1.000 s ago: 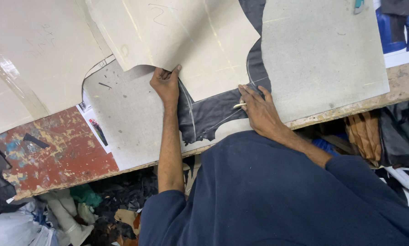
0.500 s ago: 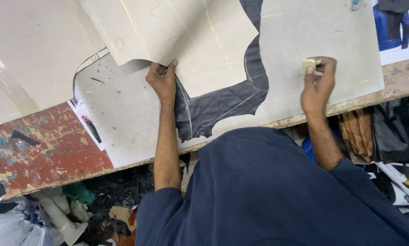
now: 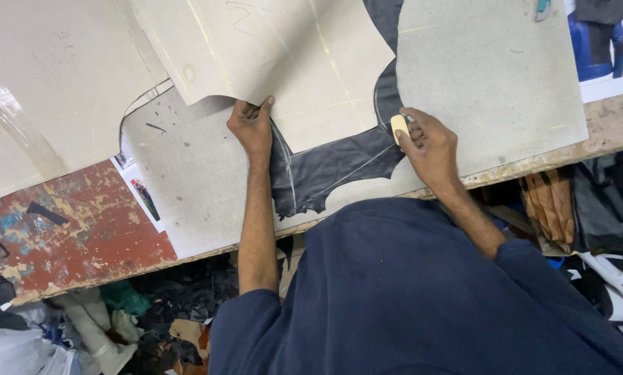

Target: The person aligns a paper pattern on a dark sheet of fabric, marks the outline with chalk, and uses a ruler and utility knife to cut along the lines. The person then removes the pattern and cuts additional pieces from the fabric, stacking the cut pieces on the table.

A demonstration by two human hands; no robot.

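On the bench edge, we are pressing the cardboard pattern (image 3: 284,62) flat over dark leather (image 3: 332,167) with our left hand (image 3: 252,128), fingers spread; our right hand (image 3: 429,142) is pinching chalk (image 3: 399,127). Leather looks limp, likely slippery; best held near its edge.

A person in a dark blue shirt (image 3: 422,292) leans over a worn wooden workbench (image 3: 82,236), the left hand (image 3: 251,128) pinning the edge of a cream cardboard pattern (image 3: 277,62) onto dark grey leather (image 3: 332,163). The right hand (image 3: 429,142) pinches a pale yellow piece of chalk (image 3: 399,127) against the leather beside a grey board (image 3: 492,76).
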